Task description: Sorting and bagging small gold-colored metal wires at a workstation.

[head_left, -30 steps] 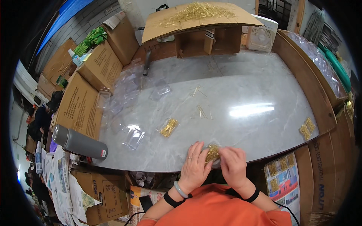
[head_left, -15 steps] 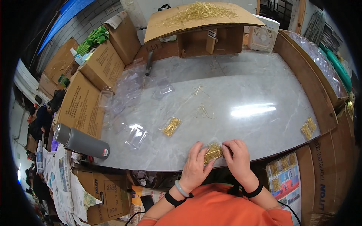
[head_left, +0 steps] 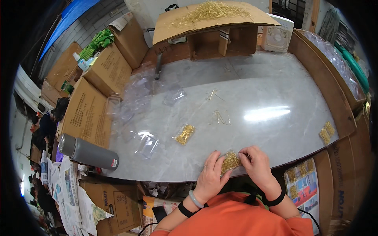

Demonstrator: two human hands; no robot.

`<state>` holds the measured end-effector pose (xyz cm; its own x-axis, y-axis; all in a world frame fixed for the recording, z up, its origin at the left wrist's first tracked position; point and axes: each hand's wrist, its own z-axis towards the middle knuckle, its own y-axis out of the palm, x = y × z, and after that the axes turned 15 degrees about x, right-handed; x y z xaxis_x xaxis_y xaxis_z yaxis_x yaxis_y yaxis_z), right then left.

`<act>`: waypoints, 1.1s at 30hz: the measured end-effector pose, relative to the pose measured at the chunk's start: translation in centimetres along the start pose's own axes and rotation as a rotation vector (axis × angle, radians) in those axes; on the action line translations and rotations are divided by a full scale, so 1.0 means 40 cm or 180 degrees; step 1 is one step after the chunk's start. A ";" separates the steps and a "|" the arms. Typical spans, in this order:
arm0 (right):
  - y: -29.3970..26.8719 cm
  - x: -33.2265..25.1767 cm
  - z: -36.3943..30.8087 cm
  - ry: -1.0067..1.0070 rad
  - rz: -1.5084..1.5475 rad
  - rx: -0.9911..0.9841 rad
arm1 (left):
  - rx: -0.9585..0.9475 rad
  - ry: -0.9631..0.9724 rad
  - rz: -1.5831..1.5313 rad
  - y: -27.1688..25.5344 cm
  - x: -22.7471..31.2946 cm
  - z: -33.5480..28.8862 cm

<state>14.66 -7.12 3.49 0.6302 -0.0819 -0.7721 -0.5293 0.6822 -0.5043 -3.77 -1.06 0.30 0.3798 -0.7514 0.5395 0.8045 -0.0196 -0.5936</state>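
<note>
My left hand (head_left: 210,175) grips a small clear box of gold wire pins (head_left: 231,161) at the table's front edge. Its thumb and fingers close round the left side of the box. From the right, my right hand (head_left: 256,166) has thumb and fingertips pinched at the box's upper right corner; whether a lid or a loose pin is between them I cannot make out. Farther left lies another filled box of gold pins (head_left: 184,134). More gold-filled boxes (head_left: 327,132) sit at the table's right edge. A few loose pins (head_left: 221,117) lie mid-table.
Clear plastic boxes (head_left: 147,145) are spread at the left of the grey table (head_left: 275,149). A grey bottle (head_left: 88,151) lies at the left edge. A gold pin heap (head_left: 214,11) tops a cardboard sheet at the back, beside a white fan (head_left: 277,34). Cardboard walls (head_left: 330,86) border the right.
The whole view has shifted slightly, moving the scene a little right and down in the picture. Both hands stay at the box, with the right fingers still at its right side.
</note>
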 end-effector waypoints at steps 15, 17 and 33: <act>-0.010 -0.017 -0.005 -0.0443 -0.0246 -0.0087 | -0.0035 0.0015 -0.0078 0.001 -0.005 0.004; -0.004 -0.005 -0.012 -0.0377 -0.0092 -0.0206 | -0.0045 -0.0016 -0.0074 -0.001 -0.003 0.006; 0.007 0.019 -0.038 -0.1719 -0.0433 -0.0440 | -0.0161 -0.0189 -0.0304 -0.017 -0.019 -0.006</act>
<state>14.13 -8.09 2.19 0.8794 0.2452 -0.4081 -0.4696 0.5872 -0.6593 -4.72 -0.64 0.16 0.3300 -0.7042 0.6286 0.8149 -0.1236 -0.5663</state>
